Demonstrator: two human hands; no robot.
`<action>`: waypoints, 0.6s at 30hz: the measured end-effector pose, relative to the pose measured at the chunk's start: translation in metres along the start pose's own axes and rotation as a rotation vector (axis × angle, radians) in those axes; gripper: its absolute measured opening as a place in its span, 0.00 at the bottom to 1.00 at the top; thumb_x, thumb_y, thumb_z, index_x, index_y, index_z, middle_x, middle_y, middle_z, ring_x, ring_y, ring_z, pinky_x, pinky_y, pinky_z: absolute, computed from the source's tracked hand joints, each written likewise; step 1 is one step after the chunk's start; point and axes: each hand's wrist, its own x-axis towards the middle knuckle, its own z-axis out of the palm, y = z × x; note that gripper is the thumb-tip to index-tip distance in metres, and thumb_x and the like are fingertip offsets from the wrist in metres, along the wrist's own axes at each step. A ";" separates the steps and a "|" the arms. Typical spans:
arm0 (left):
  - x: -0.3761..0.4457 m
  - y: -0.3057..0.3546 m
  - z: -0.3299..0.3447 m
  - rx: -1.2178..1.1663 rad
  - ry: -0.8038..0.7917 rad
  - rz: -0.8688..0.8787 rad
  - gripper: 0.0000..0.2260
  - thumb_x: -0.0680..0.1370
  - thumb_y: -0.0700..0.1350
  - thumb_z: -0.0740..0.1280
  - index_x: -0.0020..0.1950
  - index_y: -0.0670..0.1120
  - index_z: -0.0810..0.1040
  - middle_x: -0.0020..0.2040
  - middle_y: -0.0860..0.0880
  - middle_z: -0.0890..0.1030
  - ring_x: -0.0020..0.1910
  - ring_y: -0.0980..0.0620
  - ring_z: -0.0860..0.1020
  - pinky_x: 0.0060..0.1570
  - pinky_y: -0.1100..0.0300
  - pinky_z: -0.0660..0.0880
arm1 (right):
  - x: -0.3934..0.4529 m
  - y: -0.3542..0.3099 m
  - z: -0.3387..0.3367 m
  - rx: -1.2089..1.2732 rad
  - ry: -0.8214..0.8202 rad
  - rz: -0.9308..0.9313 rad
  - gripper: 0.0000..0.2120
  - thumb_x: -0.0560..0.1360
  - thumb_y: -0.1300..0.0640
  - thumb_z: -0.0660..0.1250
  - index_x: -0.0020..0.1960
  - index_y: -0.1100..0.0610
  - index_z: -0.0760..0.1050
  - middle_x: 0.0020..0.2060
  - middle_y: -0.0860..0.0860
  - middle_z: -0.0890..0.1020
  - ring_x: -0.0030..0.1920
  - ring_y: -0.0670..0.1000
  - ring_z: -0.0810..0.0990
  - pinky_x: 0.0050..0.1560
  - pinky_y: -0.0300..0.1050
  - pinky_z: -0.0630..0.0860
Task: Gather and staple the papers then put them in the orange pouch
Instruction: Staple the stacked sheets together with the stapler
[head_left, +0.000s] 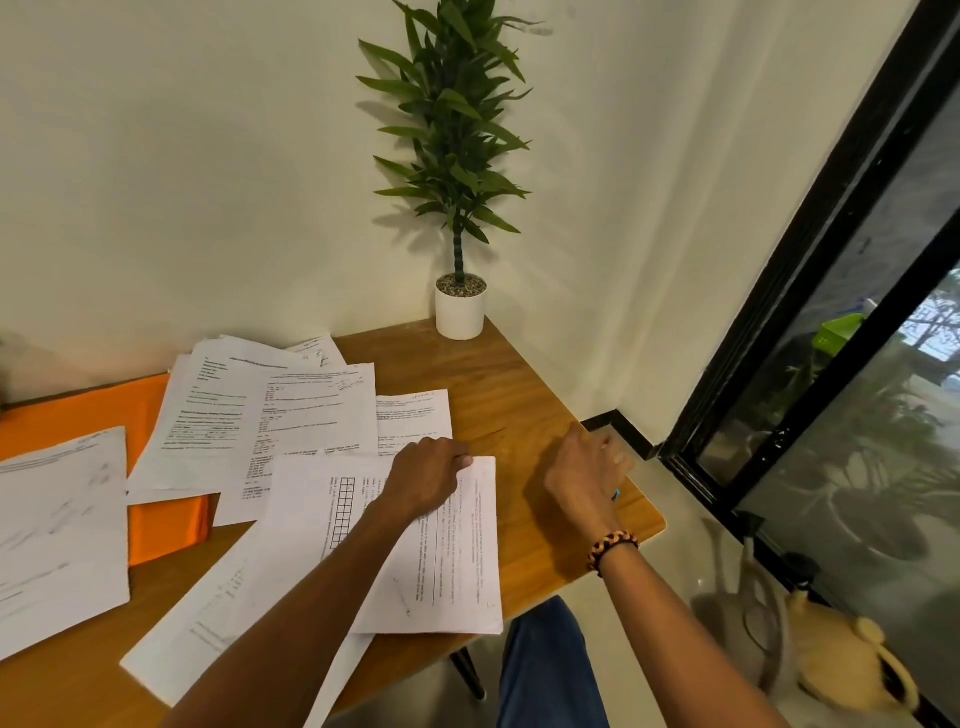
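My left hand (428, 475) rests on the nearest sheet (441, 545) at the table's (524, 395) centre. At nine o'clock, more papers (270, 415) overlap the pouch (156, 525). The potted plant (460, 306) stands at twelve, in the far corner; my right hand (589, 467) lies at three, near the table's edge.

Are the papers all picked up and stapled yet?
Not yet. Nothing looks done: the papers lie scattered over the wooden table, some covering the orange pouch. Right now the left hand grips the top edge of the nearest sheet, so gathering is only starting. The right hand rests near the table's edge; what it holds is unclear. Stacking, stapling and filling the pouch remain. No stapler shows.
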 end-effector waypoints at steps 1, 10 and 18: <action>0.000 0.001 0.000 0.003 -0.001 0.007 0.10 0.83 0.54 0.61 0.42 0.56 0.74 0.42 0.53 0.82 0.40 0.52 0.80 0.39 0.61 0.66 | -0.003 0.002 0.000 0.015 -0.013 0.013 0.26 0.71 0.58 0.70 0.68 0.55 0.68 0.63 0.59 0.73 0.65 0.62 0.68 0.64 0.62 0.66; -0.001 0.006 0.002 0.014 -0.042 0.025 0.08 0.83 0.55 0.61 0.46 0.56 0.76 0.45 0.54 0.83 0.39 0.53 0.80 0.39 0.64 0.66 | 0.000 0.003 0.016 0.484 -0.131 0.031 0.08 0.80 0.59 0.68 0.58 0.58 0.75 0.58 0.55 0.78 0.52 0.53 0.77 0.55 0.52 0.81; -0.004 0.011 -0.003 -0.049 -0.110 0.051 0.11 0.84 0.53 0.61 0.42 0.54 0.75 0.39 0.57 0.78 0.36 0.54 0.78 0.38 0.63 0.69 | 0.008 -0.007 -0.010 1.582 -0.680 0.349 0.10 0.85 0.67 0.54 0.59 0.63 0.73 0.51 0.62 0.80 0.55 0.61 0.82 0.68 0.63 0.74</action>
